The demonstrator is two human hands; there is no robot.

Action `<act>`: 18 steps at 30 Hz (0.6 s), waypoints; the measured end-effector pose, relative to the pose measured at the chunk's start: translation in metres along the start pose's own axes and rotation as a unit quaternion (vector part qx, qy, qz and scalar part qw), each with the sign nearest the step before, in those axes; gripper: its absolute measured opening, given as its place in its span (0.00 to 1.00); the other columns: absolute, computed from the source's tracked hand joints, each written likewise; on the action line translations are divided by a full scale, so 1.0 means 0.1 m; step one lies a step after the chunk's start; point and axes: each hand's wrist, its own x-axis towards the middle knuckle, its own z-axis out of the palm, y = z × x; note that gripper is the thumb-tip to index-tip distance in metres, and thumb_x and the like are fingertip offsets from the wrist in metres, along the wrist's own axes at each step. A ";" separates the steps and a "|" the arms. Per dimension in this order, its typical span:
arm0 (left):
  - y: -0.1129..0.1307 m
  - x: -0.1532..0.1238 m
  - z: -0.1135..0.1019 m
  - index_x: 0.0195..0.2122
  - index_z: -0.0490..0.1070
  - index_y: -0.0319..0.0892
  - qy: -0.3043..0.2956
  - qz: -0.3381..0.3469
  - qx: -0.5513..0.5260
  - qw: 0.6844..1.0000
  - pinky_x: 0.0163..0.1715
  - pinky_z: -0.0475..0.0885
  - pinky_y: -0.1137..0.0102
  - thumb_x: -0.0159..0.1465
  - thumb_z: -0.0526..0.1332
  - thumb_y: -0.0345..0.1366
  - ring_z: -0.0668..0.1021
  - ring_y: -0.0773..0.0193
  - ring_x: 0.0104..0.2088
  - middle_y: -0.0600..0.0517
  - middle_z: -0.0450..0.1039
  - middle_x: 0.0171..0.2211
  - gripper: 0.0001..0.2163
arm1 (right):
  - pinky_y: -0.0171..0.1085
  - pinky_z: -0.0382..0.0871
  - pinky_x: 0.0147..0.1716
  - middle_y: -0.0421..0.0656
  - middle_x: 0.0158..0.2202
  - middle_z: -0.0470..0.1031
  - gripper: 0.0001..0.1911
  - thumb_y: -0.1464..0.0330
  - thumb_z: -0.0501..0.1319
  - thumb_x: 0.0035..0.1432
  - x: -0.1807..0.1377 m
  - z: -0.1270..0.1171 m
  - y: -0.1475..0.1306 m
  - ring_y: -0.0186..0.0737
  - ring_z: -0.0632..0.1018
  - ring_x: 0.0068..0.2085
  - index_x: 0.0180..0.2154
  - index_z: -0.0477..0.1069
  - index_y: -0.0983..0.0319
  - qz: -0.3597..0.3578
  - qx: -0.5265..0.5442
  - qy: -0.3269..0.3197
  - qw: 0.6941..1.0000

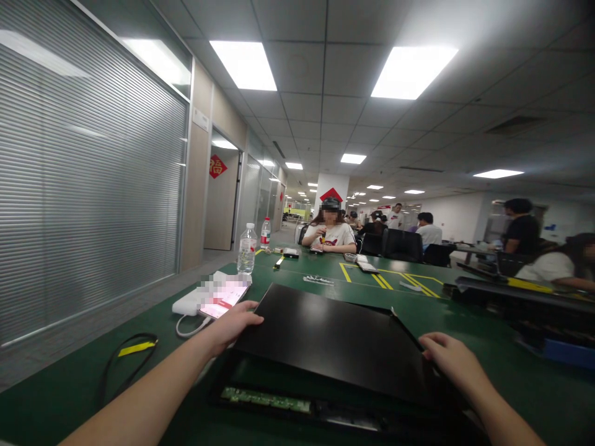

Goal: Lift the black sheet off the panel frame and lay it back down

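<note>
Left hand (235,322) grips panel (334,341) at left edge, right hand (449,359) closed on right edge. Panel tilted over chassis (372,426) (board (264,399) exposed) on tabletop (511,378). Phone (223,297) near left hand.

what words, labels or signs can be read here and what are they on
"福": gold on the red diamond sign on the door at left.
Second red diamond, on the white pillar: too small to read.
Labels on the near water bottle and far water bottle: too small.
Phone screen: blurred.
Yellow tag on the cable: no legible text.
Black panel: no print visible.
</note>
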 end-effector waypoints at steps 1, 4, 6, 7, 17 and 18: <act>0.00 -0.01 0.00 0.42 0.64 0.41 0.005 0.002 0.012 1.000 0.30 0.71 0.66 0.46 0.63 0.32 0.79 0.56 0.30 0.51 0.77 0.26 0.20 | 0.38 0.64 0.31 0.43 0.29 0.78 0.15 0.59 0.55 0.46 -0.01 0.00 -0.01 0.45 0.76 0.33 0.32 0.74 0.59 -0.001 -0.006 0.004 1.000; 0.02 -0.03 0.00 0.40 0.65 0.42 0.017 0.008 0.043 0.999 0.29 0.71 0.67 0.47 0.62 0.32 0.78 0.56 0.30 0.52 0.76 0.25 0.18 | 0.38 0.64 0.31 0.43 0.30 0.78 0.14 0.60 0.55 0.46 -0.04 0.00 -0.02 0.45 0.76 0.34 0.31 0.74 0.58 -0.010 -0.019 0.012 1.000; 0.02 -0.04 0.00 0.40 0.65 0.42 0.022 0.013 0.055 0.998 0.29 0.71 0.67 0.47 0.62 0.32 0.78 0.56 0.31 0.52 0.76 0.25 0.17 | 0.38 0.64 0.31 0.43 0.30 0.78 0.13 0.60 0.54 0.47 -0.06 0.00 -0.04 0.45 0.76 0.34 0.31 0.74 0.58 -0.012 -0.025 0.010 1.000; 0.02 -0.04 0.00 0.40 0.65 0.42 0.023 0.015 0.058 0.998 0.29 0.71 0.67 0.47 0.61 0.32 0.78 0.55 0.31 0.52 0.76 0.25 0.17 | 0.38 0.64 0.31 0.43 0.30 0.78 0.13 0.60 0.54 0.47 -0.07 0.00 -0.04 0.45 0.76 0.34 0.31 0.74 0.58 -0.013 -0.029 0.008 0.999; -0.03 0.04 0.00 0.38 0.66 0.41 0.048 0.029 0.066 0.996 0.27 0.70 0.67 0.46 0.61 0.33 0.78 0.55 0.30 0.51 0.75 0.25 0.16 | 0.39 0.64 0.32 0.44 0.30 0.77 0.14 0.59 0.54 0.47 -0.07 0.00 -0.02 0.46 0.75 0.34 0.30 0.74 0.57 -0.014 -0.047 0.002 0.999; -0.04 0.05 0.00 0.37 0.67 0.41 0.052 0.029 0.067 0.996 0.27 0.70 0.67 0.46 0.61 0.33 0.78 0.55 0.30 0.51 0.75 0.24 0.15 | 0.39 0.64 0.32 0.44 0.30 0.77 0.14 0.59 0.54 0.47 -0.06 0.00 -0.01 0.47 0.75 0.34 0.30 0.74 0.57 -0.012 -0.048 0.001 0.999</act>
